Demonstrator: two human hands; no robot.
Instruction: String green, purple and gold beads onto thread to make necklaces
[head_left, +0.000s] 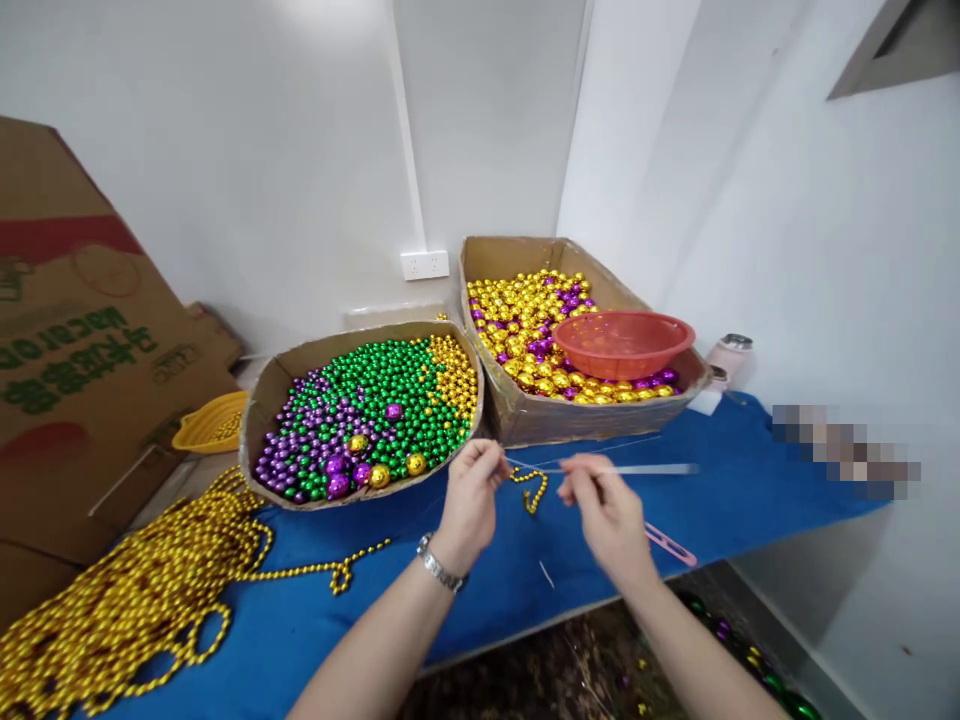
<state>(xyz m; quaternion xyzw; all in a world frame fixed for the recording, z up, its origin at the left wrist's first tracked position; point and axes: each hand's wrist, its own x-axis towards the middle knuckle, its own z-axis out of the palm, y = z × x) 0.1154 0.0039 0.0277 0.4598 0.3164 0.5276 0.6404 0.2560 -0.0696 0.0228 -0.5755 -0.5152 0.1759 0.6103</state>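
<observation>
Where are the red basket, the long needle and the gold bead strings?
red basket (pixel 600 355): head view, its front wall.
long needle (pixel 645 469): head view, middle of the shaft.
gold bead strings (pixel 135 590): head view, middle of the heap.

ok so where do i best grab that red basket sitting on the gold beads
Take the red basket by its near rim, coming from the front and above. It sits upright on the gold beads in the right cardboard box, and its flared lip stands clear of them there. The right edge lies near the box wall.
</observation>
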